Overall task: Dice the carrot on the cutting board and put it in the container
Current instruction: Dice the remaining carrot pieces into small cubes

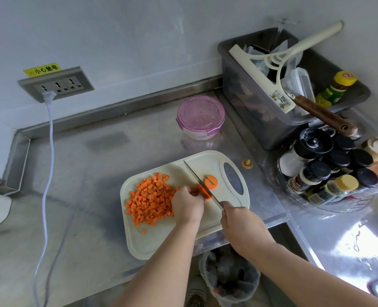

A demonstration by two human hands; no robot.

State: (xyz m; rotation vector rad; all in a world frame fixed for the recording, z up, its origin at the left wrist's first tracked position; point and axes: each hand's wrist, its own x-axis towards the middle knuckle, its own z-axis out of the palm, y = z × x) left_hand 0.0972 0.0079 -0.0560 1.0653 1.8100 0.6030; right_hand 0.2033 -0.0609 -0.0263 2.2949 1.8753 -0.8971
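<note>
My left hand (187, 206) has its fingers curled, pinching the short orange carrot stub (205, 192) down on the board. My right hand (239, 222) is wrapped round the handle of the slim steel kitchen knife (202, 183); the handle itself is hidden in the fist. The blade lies slanted across the stub, and I cannot tell how deep the edge sits. The stub reads as stiff, dense and light, its cut face likely damp and slick. So little is left that I judge the hold belongs at the end farthest from the blade, fingertips tucked back. Just right of the blade a round carrot slice (210, 181) with a slit lies flat; it is thin and would want pinning from above. Left of the holding hand is the heap of small orange carrot cubes (152, 200), loose and apt to roll, so better scraped than pinched. All of it sits on the cream plastic cutting board (152, 247). Beyond the board and apart from it stands the round clear container (200, 117), its pink clip lid on; it needs opening before loading. The steel counter (94, 169) looks smooth, so the board may slide.
</note>
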